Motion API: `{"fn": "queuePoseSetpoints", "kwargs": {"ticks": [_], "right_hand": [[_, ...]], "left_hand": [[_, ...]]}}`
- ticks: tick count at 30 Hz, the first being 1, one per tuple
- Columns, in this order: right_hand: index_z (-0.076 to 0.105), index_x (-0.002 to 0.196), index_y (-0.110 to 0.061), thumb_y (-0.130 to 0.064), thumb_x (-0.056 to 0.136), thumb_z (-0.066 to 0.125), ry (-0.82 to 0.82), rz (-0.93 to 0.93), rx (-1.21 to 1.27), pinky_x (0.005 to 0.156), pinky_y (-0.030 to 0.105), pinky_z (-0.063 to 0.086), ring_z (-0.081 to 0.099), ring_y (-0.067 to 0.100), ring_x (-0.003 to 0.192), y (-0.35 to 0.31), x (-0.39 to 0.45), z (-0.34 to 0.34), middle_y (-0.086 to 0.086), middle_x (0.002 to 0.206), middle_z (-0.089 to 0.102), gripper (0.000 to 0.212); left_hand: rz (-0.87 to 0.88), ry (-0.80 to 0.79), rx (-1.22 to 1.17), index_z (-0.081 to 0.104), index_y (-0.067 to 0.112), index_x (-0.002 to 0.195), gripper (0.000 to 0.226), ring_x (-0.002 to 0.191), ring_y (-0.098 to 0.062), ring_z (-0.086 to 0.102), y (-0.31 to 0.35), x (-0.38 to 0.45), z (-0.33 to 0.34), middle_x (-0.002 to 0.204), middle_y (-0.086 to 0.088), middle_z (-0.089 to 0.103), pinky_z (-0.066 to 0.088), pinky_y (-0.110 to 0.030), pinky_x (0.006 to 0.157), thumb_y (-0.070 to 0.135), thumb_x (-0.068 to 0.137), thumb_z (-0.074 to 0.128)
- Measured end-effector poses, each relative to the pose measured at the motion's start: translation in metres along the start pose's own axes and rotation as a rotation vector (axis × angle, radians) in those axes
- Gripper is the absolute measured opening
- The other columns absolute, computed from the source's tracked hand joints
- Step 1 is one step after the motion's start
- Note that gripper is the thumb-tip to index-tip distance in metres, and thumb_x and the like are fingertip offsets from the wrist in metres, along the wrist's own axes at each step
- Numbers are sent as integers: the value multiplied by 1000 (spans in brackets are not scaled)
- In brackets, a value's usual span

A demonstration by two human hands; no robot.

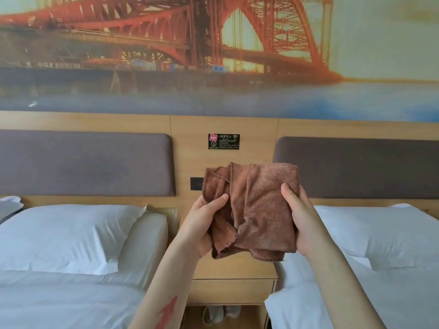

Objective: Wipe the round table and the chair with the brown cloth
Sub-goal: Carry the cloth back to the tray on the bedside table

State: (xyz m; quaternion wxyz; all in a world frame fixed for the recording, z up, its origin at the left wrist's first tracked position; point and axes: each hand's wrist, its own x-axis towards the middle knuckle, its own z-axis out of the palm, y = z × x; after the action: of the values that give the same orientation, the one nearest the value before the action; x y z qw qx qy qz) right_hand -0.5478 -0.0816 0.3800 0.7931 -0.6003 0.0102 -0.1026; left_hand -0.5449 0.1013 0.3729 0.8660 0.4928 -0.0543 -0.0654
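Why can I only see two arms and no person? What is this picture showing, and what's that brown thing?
The camera sits on the person's head and looks forward and down, so you see only their own arms, as if through their eyes. The left hand and the right hand hold up a folded brown cloth between them, with the thumbs in front. Behind it is a wooden nightstand between two beds with white bedding, and a big bridge picture covers the wall. The cloth is for wiping a round table and a chair, but neither shows in this picture.
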Motion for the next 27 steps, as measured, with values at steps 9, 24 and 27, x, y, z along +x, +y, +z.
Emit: {"fn": "queuePoseSetpoints", "kwargs": {"ticks": [9,24,27], "right_hand": [[56,109,-43,-41,85,58,49,-13,4,65,30,53,64,12,96,11,178,19,-8,110,65,24],[61,90,-48,-36,87,58,-75,15,3,54,25,56,70,5,78,10,393,-26,-11,97,69,12],[61,89,-48,-35,87,58,-91,33,1,52,24,56,70,3,75,17,418,-28,-10,97,69,14]], "left_hand": [[7,-79,80,63,9,108,34,84,-26,72,16,186,-12,94,-13,75,57,-36,67,17,75,70],[137,86,99,66,14,93,17,79,-26,72,-15,396,28,86,-9,76,57,-36,64,8,78,69],[135,100,91,65,13,96,20,79,-25,72,-17,418,25,86,-9,76,57,-35,62,8,77,69]]}}
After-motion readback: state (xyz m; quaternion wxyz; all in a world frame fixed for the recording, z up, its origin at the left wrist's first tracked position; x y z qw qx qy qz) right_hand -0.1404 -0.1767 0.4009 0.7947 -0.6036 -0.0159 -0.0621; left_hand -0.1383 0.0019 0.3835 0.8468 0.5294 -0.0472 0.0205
